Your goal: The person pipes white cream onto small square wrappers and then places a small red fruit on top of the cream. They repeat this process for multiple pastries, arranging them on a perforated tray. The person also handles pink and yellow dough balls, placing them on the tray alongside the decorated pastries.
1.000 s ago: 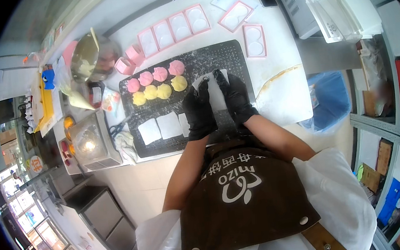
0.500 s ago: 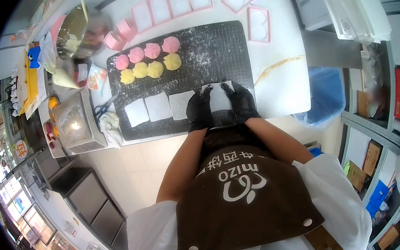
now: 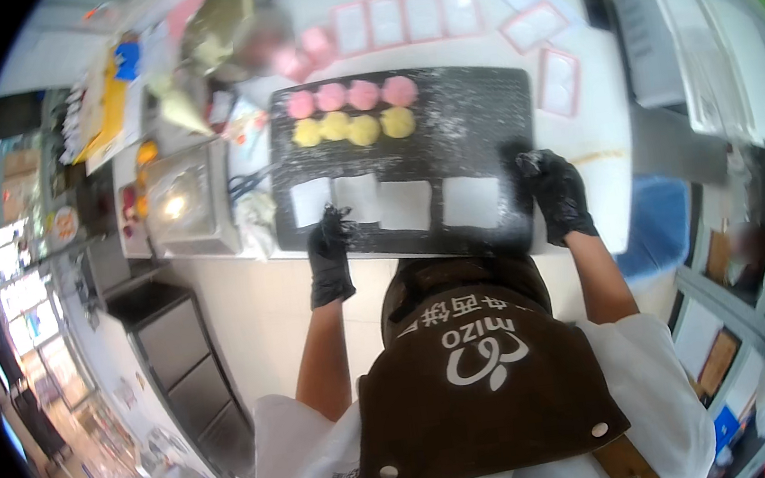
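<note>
My left hand, in a black glove, is by the mat's front edge, its fingertips at the leftmost white dough squares. Its fingers are loosely bent and slightly apart, with nothing visible in them. Past the right end of the row, my gloved right hand hovers at the black mat's right edge, fingers bent, white powder on the tips, nothing seen held. Between the hands lie thin white squares and, farther right, a separate white square. Behind them sit rows of pink balls and yellow balls.
Pink-rimmed trays line the table's back, with more at the right. A metal bowl, a piping bag, scissors and a metal box stand left. A blue-lined bin is at the right.
Both hands have left the rightmost white square and moved apart, the left one leftward, the right one rightward. The square lies flat on the mat. The whole view has shifted.
</note>
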Tool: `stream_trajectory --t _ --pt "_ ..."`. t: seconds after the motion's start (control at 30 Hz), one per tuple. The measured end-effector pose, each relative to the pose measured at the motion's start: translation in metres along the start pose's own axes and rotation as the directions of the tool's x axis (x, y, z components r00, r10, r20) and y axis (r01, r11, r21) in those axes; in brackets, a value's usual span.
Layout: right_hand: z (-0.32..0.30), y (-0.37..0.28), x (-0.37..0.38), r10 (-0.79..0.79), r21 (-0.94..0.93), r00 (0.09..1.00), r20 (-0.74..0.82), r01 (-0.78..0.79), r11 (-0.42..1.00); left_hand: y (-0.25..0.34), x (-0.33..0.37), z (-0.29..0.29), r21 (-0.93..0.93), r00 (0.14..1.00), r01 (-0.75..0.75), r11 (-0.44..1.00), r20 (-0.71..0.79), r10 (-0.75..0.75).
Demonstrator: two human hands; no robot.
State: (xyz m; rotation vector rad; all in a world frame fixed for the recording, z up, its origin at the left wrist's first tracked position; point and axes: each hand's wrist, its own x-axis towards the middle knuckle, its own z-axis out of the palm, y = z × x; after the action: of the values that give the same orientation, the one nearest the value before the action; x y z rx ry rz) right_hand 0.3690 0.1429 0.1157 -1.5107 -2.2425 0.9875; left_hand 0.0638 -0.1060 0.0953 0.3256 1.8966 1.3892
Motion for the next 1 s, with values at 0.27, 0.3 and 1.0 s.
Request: stream_trajectory --t 0.27,0.3,1.0 --pt "0.07 -0.11 0.018 -0.521 0.112 0.836 0.173 0.509 0.853 0.014 -0.001 -0.113 -0.374 0.973 0.176 0.911 -0.073 -0.218" --pt "0.081 -0.129 0.012 -0.607 0.16 0.779 0.155 0.587 0.794 0.003 0.014 -0.151 -0.379 0.99 0.092 0.921 -0.068 -0.127" --pt "0.205 -0.358 -0.035 -0.207 0.545 0.909 0.362 -0.026 0.838 0.207 0.318 -0.23 -0.227 0.958 -0.268 0.936 0.041 0.284"
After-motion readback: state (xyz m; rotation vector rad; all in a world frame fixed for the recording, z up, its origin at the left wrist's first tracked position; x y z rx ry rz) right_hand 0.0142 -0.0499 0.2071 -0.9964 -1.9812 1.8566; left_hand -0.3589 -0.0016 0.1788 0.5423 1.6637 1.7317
